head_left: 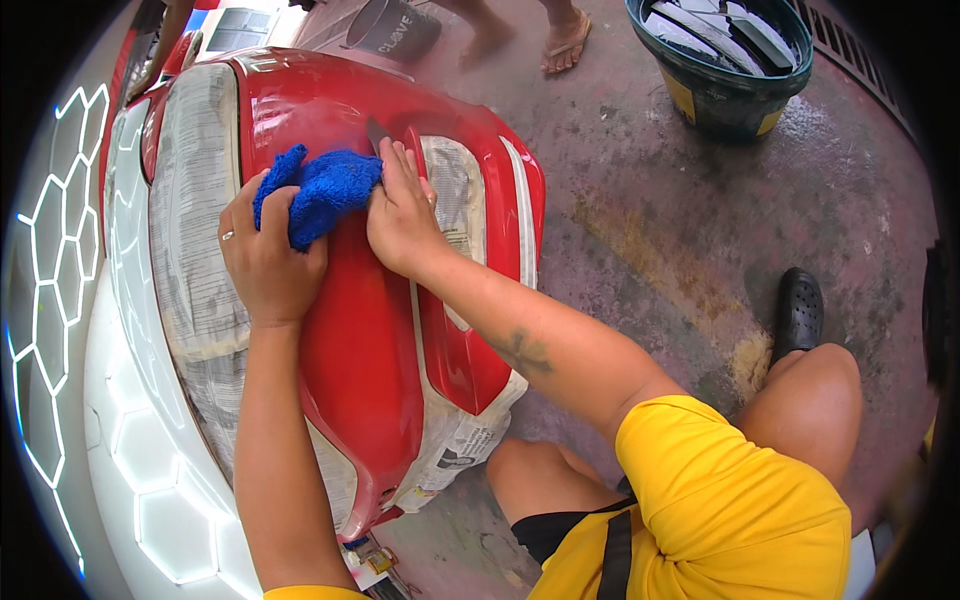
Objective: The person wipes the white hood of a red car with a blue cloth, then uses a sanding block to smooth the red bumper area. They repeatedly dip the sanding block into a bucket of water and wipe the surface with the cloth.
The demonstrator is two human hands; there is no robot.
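Note:
My left hand, with a ring on one finger, grips a bunched blue cloth against the glossy red car bumper. Beside the cloth, my right hand is pressed on the bumper with its fingers stretched out and close together. From under these fingers sticks the edge of a thin dark grey sheet; most of it is hidden. Newspaper masking held with tape covers the panel left of the bumper. More paper fills the recess to the right of my right hand.
A dark bucket holding water and long dark pieces stands at the upper right, near a floor grate. Another grey bucket is at the top. Someone's sandalled foot stands near it. Hexagonal lights reflect on the white bodywork.

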